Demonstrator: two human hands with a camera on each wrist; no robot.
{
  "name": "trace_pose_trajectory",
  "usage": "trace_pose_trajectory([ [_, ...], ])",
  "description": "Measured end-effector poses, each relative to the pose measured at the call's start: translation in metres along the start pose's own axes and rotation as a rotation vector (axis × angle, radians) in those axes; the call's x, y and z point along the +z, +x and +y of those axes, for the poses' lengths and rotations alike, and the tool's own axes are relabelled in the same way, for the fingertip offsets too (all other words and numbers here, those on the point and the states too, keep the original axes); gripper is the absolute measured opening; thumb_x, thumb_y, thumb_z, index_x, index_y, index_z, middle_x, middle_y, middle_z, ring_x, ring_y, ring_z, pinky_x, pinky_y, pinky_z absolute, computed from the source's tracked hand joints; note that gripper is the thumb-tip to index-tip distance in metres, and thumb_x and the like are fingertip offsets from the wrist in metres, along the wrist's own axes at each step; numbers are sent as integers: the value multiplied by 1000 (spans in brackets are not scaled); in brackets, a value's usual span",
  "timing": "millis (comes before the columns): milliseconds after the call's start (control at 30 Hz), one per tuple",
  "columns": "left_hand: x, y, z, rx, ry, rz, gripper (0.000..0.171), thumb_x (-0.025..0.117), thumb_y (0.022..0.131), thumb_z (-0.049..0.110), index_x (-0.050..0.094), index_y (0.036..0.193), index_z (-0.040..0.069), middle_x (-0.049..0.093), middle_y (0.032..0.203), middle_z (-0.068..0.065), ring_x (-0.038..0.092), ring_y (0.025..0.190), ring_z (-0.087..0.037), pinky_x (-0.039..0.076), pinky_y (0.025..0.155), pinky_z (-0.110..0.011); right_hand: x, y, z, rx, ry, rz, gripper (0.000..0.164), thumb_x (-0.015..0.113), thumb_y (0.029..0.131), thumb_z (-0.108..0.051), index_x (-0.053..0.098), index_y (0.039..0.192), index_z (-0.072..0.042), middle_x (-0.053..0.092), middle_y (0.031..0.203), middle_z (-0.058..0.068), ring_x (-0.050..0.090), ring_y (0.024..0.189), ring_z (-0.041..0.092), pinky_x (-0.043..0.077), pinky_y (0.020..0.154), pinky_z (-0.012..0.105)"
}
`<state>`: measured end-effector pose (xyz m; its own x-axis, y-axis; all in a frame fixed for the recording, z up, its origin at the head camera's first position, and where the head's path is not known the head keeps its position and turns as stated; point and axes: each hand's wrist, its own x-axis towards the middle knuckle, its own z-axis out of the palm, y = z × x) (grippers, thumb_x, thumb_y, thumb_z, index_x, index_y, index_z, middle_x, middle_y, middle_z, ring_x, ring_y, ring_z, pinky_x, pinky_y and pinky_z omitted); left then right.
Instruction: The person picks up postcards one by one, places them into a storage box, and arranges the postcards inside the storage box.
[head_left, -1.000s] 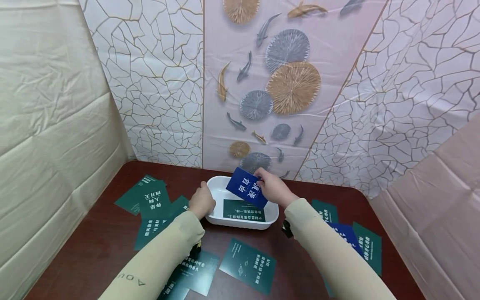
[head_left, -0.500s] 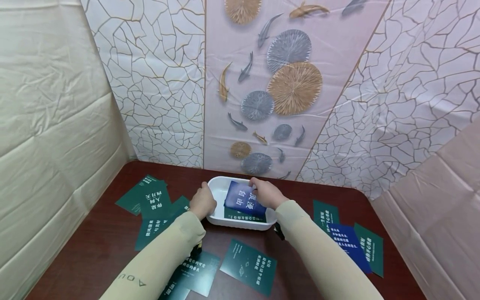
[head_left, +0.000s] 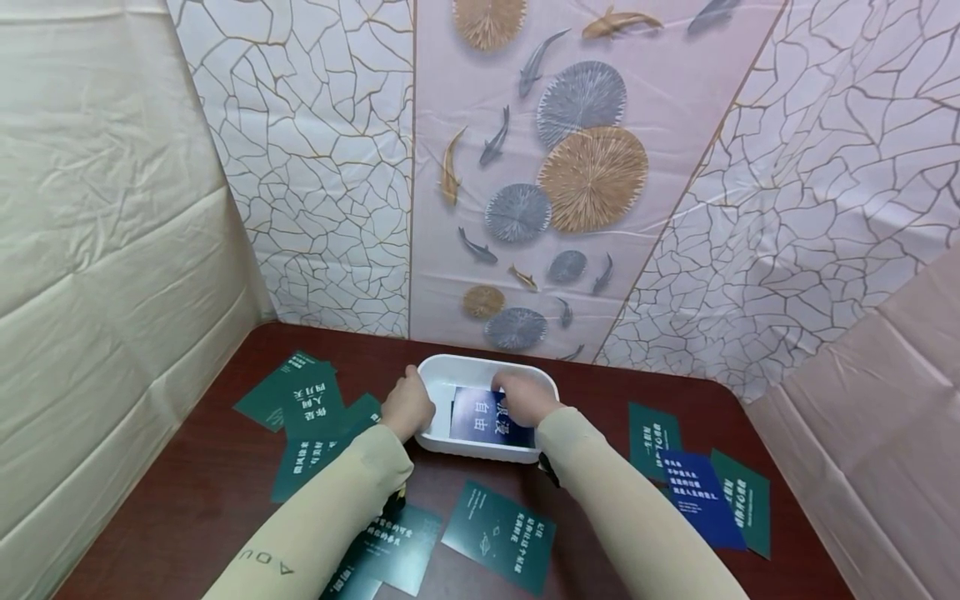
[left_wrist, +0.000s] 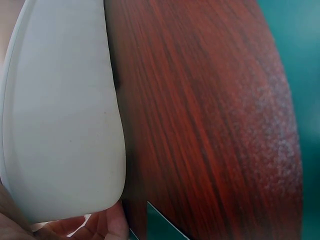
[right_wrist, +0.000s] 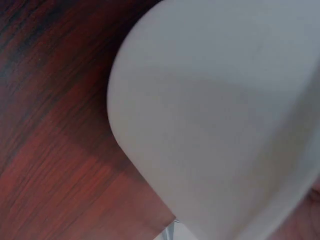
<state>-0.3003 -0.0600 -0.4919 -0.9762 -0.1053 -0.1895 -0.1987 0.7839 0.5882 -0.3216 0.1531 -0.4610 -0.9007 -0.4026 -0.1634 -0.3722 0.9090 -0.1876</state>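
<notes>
Right hand point(head_left: 527, 400) lowered into tray point(head_left: 472, 448) — blue card point(head_left: 474, 417) beneath; left hand point(head_left: 407, 405) grips it

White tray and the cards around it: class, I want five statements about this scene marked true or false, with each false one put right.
1. The left hand grips one end of the white tray. True.
2. The white tray is perfectly round. False: it is oblong with rounded corners.
3. The right hand is over a blue card in the white tray. True.
4. All the cards outside the white tray are green. False: a second blue card lies among the cards on the person's right.
5. A green card lies on the table, nearer the person than the white tray. True.
</notes>
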Motion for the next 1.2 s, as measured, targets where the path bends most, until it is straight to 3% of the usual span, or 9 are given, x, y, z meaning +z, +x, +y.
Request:
trace_pose_trajectory([
  [200,0,1,0,-2,1,-6,70,65,88,12,25,144,-2,54,122,-24,60,102,-35,50,83,-50,5,-2,-2,-14,15,-16,28,61,94,-7,61,122,-8,61,119,8,54,116,23,40,101,41],
  [900,3,4,-2,-4,16,-12,72,64,88,11,23,146,-1,54,124,-25,60,102,-37,50,82,-52,14,2,1,23,-13,-65,22,62,95,-13,62,117,-14,60,112,6,54,106,20,42,97,40],
  [1200,5,7,-3,-12,9,-9,72,65,88,11,23,146,-1,54,123,-24,60,102,-36,50,82,-51,11,-1,0,-5,-14,-73,22,63,94,-12,63,116,-16,59,108,5,54,101,19,43,95,39],
])
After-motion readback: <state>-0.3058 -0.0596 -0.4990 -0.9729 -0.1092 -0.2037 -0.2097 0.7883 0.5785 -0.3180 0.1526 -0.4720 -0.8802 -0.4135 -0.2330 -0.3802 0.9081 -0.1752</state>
